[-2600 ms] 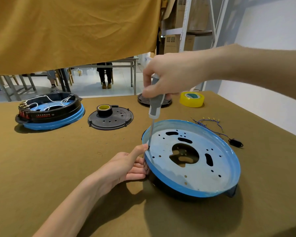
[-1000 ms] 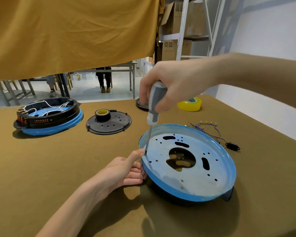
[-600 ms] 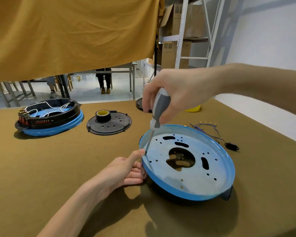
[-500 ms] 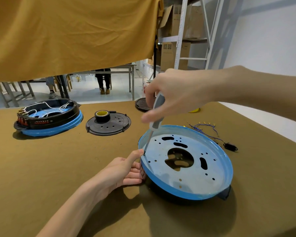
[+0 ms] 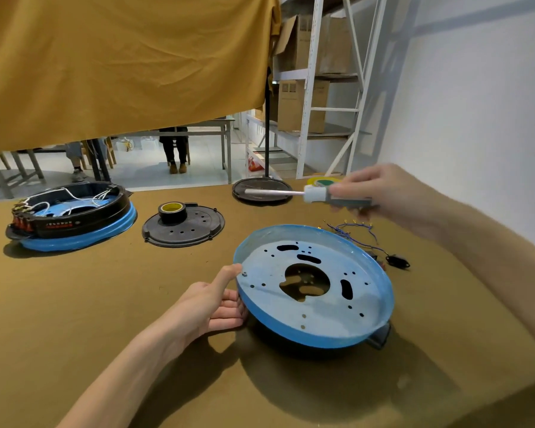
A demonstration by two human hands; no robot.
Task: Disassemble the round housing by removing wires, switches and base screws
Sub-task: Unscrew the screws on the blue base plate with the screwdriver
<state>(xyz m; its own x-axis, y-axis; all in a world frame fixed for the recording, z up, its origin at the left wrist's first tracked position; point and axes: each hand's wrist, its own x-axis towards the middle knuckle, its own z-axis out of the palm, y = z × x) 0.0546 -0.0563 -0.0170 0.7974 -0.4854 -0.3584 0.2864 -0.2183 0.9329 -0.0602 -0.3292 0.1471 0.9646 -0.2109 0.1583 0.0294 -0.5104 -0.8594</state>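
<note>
My left hand grips the near-left rim of the round blue metal base plate on its black housing, thumb on the lip, fingers curled beneath, mid-table on the brown cloth-covered table; my right hand holds the grey-handled screwdriver level, up off the plate. That thin plate looks stiff, light and slick, so the rim is my safest hold, near the small screw by my thumb. Loose blue wires with a black switch lie just right, black perforated disc with tape roll and second wired housing left, nothing blocking.
</note>
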